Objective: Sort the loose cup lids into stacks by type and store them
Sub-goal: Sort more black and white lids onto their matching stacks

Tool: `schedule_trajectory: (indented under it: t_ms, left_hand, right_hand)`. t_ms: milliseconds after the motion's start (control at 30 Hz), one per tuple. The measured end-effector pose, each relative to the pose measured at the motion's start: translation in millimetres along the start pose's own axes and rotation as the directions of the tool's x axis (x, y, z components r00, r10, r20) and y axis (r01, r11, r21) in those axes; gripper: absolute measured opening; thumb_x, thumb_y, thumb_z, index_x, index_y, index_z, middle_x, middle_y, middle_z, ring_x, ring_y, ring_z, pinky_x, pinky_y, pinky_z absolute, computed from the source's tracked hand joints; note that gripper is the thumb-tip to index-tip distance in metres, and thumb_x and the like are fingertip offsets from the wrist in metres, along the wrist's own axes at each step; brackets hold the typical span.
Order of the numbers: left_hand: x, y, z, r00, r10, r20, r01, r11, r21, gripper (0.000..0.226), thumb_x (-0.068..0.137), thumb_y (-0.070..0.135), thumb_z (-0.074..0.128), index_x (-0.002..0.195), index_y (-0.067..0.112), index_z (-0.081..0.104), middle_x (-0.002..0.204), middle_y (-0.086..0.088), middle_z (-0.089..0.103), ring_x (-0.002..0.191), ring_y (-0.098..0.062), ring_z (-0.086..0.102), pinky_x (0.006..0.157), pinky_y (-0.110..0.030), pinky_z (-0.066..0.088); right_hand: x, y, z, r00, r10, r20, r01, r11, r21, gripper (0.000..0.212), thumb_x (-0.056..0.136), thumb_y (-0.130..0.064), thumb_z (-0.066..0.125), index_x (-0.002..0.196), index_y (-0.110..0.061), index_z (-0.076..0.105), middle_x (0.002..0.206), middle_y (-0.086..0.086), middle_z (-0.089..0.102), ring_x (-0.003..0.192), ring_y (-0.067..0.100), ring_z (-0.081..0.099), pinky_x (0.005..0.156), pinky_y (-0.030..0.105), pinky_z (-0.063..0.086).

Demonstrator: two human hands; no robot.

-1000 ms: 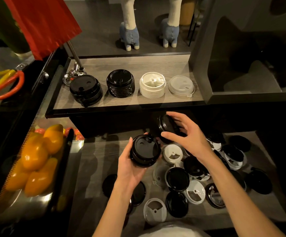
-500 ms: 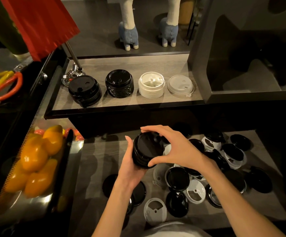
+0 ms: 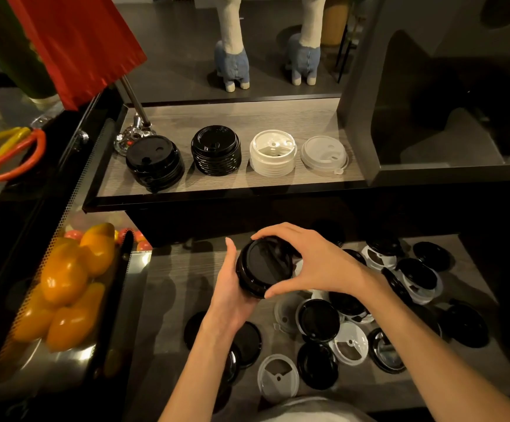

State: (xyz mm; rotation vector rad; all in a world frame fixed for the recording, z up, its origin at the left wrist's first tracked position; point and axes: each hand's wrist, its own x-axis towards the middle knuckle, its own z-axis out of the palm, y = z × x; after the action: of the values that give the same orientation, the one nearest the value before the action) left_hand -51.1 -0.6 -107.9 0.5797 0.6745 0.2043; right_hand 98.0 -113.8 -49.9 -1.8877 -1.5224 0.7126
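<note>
Hands are meeting over the lower counter: left hand cupping a black lid stack from below, right hand pinching its rim with curled fingers. Lids look light, thin, slick; gripping the rims seems safest.

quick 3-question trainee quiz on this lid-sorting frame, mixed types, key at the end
1. True or false: both hands grip the black lid stack above the lower counter.
2. How many lid groups stand in the row on the upper shelf? A) two B) four C) six
3. Fill in: of the shelf groups, the two on the left are black and the two on the right are ____.

Key
1. True: left hand grips from below, right hand from above.
2. B
3. white
</note>
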Motion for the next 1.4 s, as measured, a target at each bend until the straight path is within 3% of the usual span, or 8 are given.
schedule_trajectory:
  t_ms: [200,367,467,733,933,1033,1267,1400]
  left_hand:
    - [-3,1,5,0.998,0.052,-0.018,-0.053,0.995,-0.088,0.06,0.108,0.048,0.033,0.125,0.006,0.071,0.131,-0.023,0.067,0.118,-0.038,0.068,0.096,-0.055,0.051]
    - [-3,5,1,0.997,0.079,-0.024,-0.082,0.986,-0.148,0.058,0.104,0.045,0.033,0.14,0.007,0.059,0.135,-0.027,0.064,0.126,-0.047,0.06,0.089,-0.052,0.055]
    - [-4,7,-1,0.994,0.098,-0.042,-0.102,0.987,-0.124,0.058,0.103,0.041,0.033,0.138,0.004,0.06,0.132,-0.027,0.065,0.115,-0.042,0.067,0.089,-0.053,0.055]
    - [-3,1,12,0.979,0.164,-0.124,-0.163,0.986,0.021,0.05,0.105,0.038,0.037,0.1,0.016,0.081,0.106,-0.013,0.076,0.098,-0.025,0.072,0.09,-0.041,0.054]
    - [-5,1,20,0.974,0.191,-0.117,-0.193,0.981,-0.002,0.049,0.106,0.035,0.032,0.134,0.011,0.065,0.129,-0.018,0.07,0.117,-0.03,0.069,0.085,-0.036,0.06]
    - [-6,1,21,0.977,0.18,-0.111,-0.186,0.981,-0.047,0.053,0.107,0.042,0.032,0.137,0.012,0.063,0.132,-0.019,0.067,0.125,-0.034,0.064,0.097,-0.043,0.055]
    - [-6,8,22,0.98,0.164,-0.116,-0.177,0.978,-0.106,0.052,0.105,0.044,0.037,0.132,0.011,0.069,0.132,-0.017,0.069,0.12,-0.031,0.067,0.101,-0.043,0.052]
    - [-6,18,16,0.983,0.154,-0.094,-0.161,0.985,-0.063,0.056,0.108,0.044,0.031,0.135,0.01,0.066,0.135,-0.019,0.066,0.127,-0.03,0.063,0.105,-0.043,0.048]
  right_hand:
    - [-5,5,7,0.927,0.161,-0.339,-0.042,0.942,0.334,0.076,0.068,-0.039,0.094,0.135,-0.032,0.059,0.13,-0.012,0.067,0.125,0.005,0.062,0.106,0.027,0.051]
    - [-15,6,0,0.861,0.36,-0.358,-0.094,0.806,0.584,0.067,0.069,-0.04,0.085,0.131,-0.032,0.061,0.121,-0.014,0.07,0.113,-0.008,0.064,0.096,0.016,0.054]
    - [-18,5,3,0.873,0.329,-0.359,-0.109,0.85,0.515,0.071,0.07,-0.04,0.087,0.135,-0.033,0.058,0.124,-0.016,0.068,0.115,-0.008,0.063,0.092,0.012,0.051]
    - [-11,-10,40,0.906,0.247,-0.344,-0.151,0.947,0.283,0.081,0.069,-0.058,0.089,0.138,-0.04,0.051,0.132,-0.02,0.061,0.126,0.001,0.056,0.107,0.03,0.051]
    - [-8,-10,56,0.896,0.252,-0.366,-0.191,0.962,0.195,0.084,0.069,-0.062,0.087,0.139,-0.042,0.046,0.134,-0.023,0.049,0.126,0.0,0.05,0.105,0.026,0.048]
    - [-6,-11,61,0.89,0.24,-0.387,-0.185,0.967,0.174,0.085,0.069,-0.062,0.086,0.141,-0.038,0.047,0.135,-0.022,0.042,0.124,-0.002,0.049,0.102,0.023,0.049]
    - [2,-11,61,0.894,0.226,-0.386,-0.228,0.973,0.042,0.092,0.067,-0.086,0.065,0.142,-0.038,0.044,0.136,-0.02,0.04,0.127,0.003,0.041,0.109,0.037,0.044]
    - [5,-9,35,0.95,0.246,-0.193,-0.219,0.964,0.149,0.06,0.089,-0.075,0.052,0.141,-0.045,0.047,0.136,-0.018,0.052,0.128,0.002,0.048,0.112,0.039,0.043]
